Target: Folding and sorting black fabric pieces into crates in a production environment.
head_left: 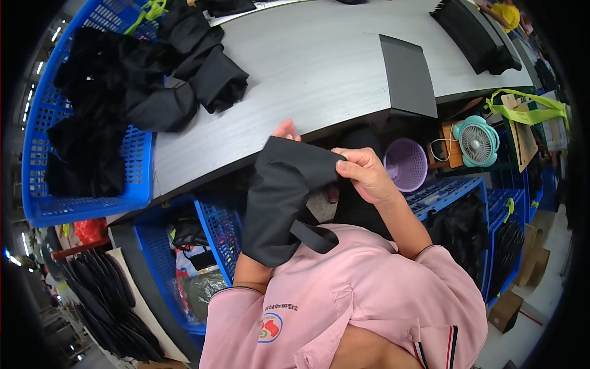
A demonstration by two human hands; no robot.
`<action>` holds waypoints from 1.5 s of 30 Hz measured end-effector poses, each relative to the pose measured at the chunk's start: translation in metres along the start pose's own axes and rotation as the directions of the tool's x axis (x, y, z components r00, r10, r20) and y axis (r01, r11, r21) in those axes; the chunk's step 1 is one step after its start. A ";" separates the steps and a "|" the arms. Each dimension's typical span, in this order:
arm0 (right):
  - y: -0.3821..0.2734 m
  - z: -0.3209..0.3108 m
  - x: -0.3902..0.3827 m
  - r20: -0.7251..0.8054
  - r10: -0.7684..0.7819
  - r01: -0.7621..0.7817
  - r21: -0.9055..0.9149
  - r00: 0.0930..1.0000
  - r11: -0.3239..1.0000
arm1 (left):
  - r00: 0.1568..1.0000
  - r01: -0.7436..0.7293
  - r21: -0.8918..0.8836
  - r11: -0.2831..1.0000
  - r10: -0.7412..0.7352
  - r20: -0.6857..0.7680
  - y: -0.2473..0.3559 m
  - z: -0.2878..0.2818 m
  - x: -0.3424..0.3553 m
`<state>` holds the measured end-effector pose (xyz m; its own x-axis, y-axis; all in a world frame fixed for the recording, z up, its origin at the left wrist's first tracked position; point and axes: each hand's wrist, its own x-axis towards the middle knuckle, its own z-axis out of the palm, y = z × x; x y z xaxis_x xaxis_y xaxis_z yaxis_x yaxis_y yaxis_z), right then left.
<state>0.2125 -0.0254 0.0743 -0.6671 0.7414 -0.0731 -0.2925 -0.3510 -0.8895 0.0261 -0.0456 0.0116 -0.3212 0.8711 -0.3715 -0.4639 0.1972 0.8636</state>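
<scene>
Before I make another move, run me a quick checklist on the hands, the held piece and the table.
1. Right hand pinching the black fabric piece: ok, thumb and fingers on its upper right corner.
2. Left hand gripping: cannot tell, the fabric hides most of it.
3. Strap lying flat: not ok, it hangs out as a loop.
4. Loose black pieces inside the upper-left blue basket: not ok, some lie on the tabletop.
5. Dark flat panel back from the front edge: not ok, it reaches that edge.
</scene>
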 end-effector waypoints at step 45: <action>-0.017 -0.096 0.079 -0.444 -0.535 0.124 -0.675 0.719 0.727 | 0.947 -0.315 0.171 0.934 0.321 -0.013 0.040 -0.018 0.003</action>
<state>0.2306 0.0941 0.0405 -0.0184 0.9747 0.2227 0.1674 0.2226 -0.9604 -0.0087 -0.0434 0.0391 -0.4636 0.8825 -0.0786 -0.1913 -0.0131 0.9814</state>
